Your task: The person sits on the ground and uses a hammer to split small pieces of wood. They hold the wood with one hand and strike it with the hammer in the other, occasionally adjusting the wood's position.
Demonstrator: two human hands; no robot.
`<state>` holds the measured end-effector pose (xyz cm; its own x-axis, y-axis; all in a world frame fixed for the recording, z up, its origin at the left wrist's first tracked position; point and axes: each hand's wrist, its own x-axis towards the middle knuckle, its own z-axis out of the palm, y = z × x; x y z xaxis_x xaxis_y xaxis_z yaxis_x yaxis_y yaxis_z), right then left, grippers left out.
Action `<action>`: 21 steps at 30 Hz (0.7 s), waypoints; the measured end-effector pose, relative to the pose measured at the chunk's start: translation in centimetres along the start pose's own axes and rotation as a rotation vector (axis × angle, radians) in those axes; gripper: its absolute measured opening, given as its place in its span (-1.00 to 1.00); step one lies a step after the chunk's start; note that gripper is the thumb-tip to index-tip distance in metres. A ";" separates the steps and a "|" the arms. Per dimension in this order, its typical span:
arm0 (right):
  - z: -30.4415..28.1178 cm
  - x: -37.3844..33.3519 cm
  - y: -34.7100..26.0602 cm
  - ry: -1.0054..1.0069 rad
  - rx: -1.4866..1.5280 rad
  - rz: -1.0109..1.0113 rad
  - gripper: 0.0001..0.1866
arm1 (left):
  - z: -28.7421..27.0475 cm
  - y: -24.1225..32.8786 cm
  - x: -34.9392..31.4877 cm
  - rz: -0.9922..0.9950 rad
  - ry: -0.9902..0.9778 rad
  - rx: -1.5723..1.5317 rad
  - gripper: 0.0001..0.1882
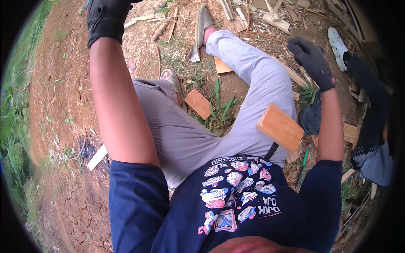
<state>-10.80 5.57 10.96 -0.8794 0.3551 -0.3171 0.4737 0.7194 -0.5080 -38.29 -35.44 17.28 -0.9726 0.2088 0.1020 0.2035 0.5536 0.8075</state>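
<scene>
Both my hands wear black gloves and are raised in front of me. My left hand point(108, 19) is at the upper left; the top edge cuts off most of its fingers, so its grip is hidden. At the upper right is my right hand point(311, 63), its back showing and its fingers loosely bent, with nothing visible in them. A thin brown stick point(268, 37) ends near those fingertips; I cannot tell whether they touch. On my right thigh rests a rectangular wooden block point(280, 127). A second wooden block point(200, 103) lies on the ground between my legs.
Another wood piece point(222, 65) lies by my right leg. Wood scraps point(276, 21) and shavings litter the ground ahead. At right are a dark cloth or bag point(311, 117), a slim green object point(304, 157) and another person's white shoe point(337, 47). Bare soil point(59, 126) stretches left.
</scene>
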 end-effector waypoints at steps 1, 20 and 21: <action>2.4 2.1 -1.5 -0.058 0.001 -0.087 -0.57 | 1.4 0.4 -0.3 0.004 -0.015 0.047 -0.49; 42.9 13.5 4.2 -0.444 -0.800 -0.572 -0.69 | -0.9 -1.3 -3.2 0.127 -0.110 0.162 -0.55; 43.2 13.5 4.7 -0.406 -0.794 -0.535 -0.67 | -0.9 -1.4 -3.4 0.143 -0.117 0.154 -0.57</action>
<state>-18.39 -12.08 -30.27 -0.8136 -0.2476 -0.5261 -0.2705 0.9621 -0.0345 -35.37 -37.66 16.39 -0.9149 0.3811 0.1334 0.3615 0.6260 0.6909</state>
